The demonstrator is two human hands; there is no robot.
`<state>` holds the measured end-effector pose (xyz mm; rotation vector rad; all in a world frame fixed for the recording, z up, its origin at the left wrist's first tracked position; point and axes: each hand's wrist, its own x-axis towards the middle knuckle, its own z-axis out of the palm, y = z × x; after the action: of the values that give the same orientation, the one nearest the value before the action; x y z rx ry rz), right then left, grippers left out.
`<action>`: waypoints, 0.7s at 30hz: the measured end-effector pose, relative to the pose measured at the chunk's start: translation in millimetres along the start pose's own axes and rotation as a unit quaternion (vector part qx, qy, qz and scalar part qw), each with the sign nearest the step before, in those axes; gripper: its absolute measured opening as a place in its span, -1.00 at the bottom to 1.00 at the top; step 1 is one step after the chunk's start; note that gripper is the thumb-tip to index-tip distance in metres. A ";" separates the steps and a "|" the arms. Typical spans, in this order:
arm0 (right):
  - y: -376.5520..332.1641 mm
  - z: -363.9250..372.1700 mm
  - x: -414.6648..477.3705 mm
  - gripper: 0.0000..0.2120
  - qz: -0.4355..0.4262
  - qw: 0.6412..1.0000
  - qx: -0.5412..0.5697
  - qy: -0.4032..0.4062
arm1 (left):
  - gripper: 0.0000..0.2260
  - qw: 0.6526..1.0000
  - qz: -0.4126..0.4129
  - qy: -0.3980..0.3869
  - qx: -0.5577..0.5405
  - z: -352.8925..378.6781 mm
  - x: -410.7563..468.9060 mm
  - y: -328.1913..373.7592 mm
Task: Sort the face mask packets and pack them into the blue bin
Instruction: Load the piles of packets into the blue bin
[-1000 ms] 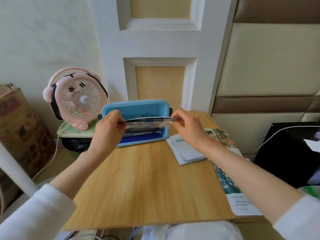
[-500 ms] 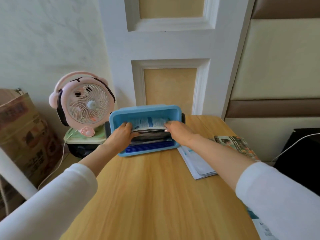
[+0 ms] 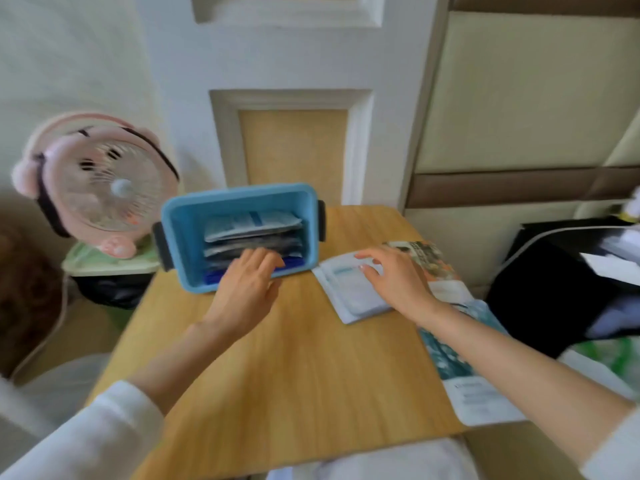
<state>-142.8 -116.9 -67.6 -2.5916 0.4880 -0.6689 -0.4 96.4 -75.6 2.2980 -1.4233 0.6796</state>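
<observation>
The blue bin (image 3: pixel 180 233) stands at the far left of the wooden table, with several face mask packets (image 3: pixel 252 225) standing on edge inside it. My left hand (image 3: pixel 247 289) lies over the bin's near rim, its straight fingers touching the front packets. My right hand (image 3: pixel 391 275) hovers with spread fingers over a stack of white packets (image 3: pixel 349 289) to the right of the bin; I cannot tell whether it touches them. A green patterned packet (image 3: pixel 429 261) lies beyond that stack, and a teal and white packet (image 3: pixel 474 393) lies at the table's right edge.
A pink desk fan (image 3: pixel 100 188) sits on a green-lidded container (image 3: pixel 104 261) left of the table. A black bag (image 3: pixel 561 289) with a white cable is on the right. The wooden table (image 3: pixel 294 375) has a bare patch in front of me. A wall panel rises behind the bin.
Both hands have let go of the dark packet, which now stands in the bin. My right hand has moved right to the white stack. My left hand stays at the bin's front.
</observation>
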 end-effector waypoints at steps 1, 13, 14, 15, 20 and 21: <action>14.9 -11.0 -21.4 -0.78 0.032 0.999 -0.007 -0.002 | -0.74 0.997 0.022 -0.043 -0.059 5.3 -6.5 18.9; 104.1 -91.4 -140.9 -0.71 0.409 0.899 0.030 -0.155 | -0.29 0.920 0.175 -0.314 -0.156 56.9 -14.3 207.6; 107.3 -92.5 -143.1 -0.75 0.401 0.902 0.058 -0.148 | -0.29 0.923 0.165 -0.314 -0.147 56.8 -14.6 213.2; 110.2 -93.6 -145.6 -0.77 0.394 0.906 0.081 -0.135 | -0.29 0.928 0.155 -0.310 -0.137 55.9 -15.5 218.7; 107.7 -101.6 -156.0 -0.79 0.376 0.906 0.188 -0.047 | -0.29 0.947 0.121 -0.275 -0.113 53.2 -24.3 246.1; 104.7 -103.5 -157.5 -0.77 0.369 0.909 0.194 -0.028 | -0.27 0.945 0.121 -0.279 -0.118 52.4 -25.5 248.1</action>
<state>-350.1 -170.2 -93.7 -1.8370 1.1060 -0.3662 -222.4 -19.9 -122.1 2.2327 -1.9317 -0.1112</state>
